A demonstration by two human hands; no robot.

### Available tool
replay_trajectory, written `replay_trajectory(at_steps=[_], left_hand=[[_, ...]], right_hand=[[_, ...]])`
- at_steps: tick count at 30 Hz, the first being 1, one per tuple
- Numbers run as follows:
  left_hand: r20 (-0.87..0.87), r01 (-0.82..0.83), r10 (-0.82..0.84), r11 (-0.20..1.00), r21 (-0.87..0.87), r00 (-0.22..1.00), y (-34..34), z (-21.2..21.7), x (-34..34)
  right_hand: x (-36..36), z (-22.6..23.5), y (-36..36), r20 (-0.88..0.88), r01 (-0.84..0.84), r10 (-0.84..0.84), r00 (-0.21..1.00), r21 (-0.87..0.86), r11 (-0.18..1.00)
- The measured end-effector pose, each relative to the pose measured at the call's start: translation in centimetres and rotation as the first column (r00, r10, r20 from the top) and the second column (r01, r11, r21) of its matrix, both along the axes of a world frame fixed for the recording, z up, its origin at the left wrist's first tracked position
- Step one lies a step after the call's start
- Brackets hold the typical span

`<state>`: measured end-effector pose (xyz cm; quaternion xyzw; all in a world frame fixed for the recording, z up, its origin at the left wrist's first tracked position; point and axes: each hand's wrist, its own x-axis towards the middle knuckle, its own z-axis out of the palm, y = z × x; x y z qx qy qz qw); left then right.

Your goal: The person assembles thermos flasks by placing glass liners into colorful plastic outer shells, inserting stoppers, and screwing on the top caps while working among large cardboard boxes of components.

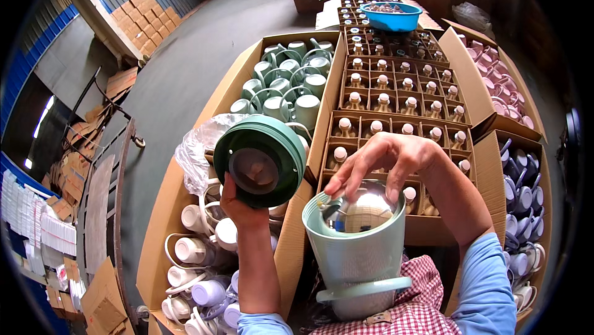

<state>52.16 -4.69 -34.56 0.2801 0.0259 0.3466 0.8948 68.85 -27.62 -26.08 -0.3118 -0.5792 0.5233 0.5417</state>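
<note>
My left hand (238, 202) grips a stack of dark green round plastic bases (281, 177), ribbed along the side, with a translucent disc in the middle. My right hand (396, 155) arches over the open top of a pale mint jug body (352, 261). Its fingers are bent down onto a mirror-like silver glass liner (365, 214) inside the rim, with thumb and fingers spread around it. A mint band or handle (365, 288) circles the jug body low down, near my checked apron (421, 292). My palm hides part of the rim.
Cartons with dividers hold several white-capped bottle-shaped items (383, 101) ahead. Open boxes of green jugs (291, 81), white and lilac jugs (210, 292), pink jugs (492, 75) and dark blue jugs (523, 193) surround me. A blue basin (393, 21) sits on the cartons; a trolley (102, 211) stands left.
</note>
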Motion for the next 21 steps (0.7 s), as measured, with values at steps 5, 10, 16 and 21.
replay_trajectory(at_steps=[5,10,16,21], left_hand=[[-0.134,-0.208,0.223,0.971,0.118,0.966,-0.9,0.4,0.0],[0.088,-0.431,0.451,0.751,0.501,0.888,-3.4,1.7,-0.1],[0.381,-0.564,0.580,0.169,0.808,0.720,-6.1,4.2,-1.0],[0.330,-0.359,0.203,0.127,0.925,0.922,-7.3,6.3,-0.4]], right_hand=[[-1.8,0.7,-0.4,0.616,0.324,-0.108,0.780,-0.250,0.913],[-3.3,1.5,-0.2,0.806,0.467,-0.143,0.574,-0.179,0.866],[-2.7,-0.9,-1.1,0.583,0.626,-0.430,0.689,-0.180,0.758],[-1.8,-4.5,-0.3,-0.335,0.773,-0.803,0.492,-0.257,0.581]])
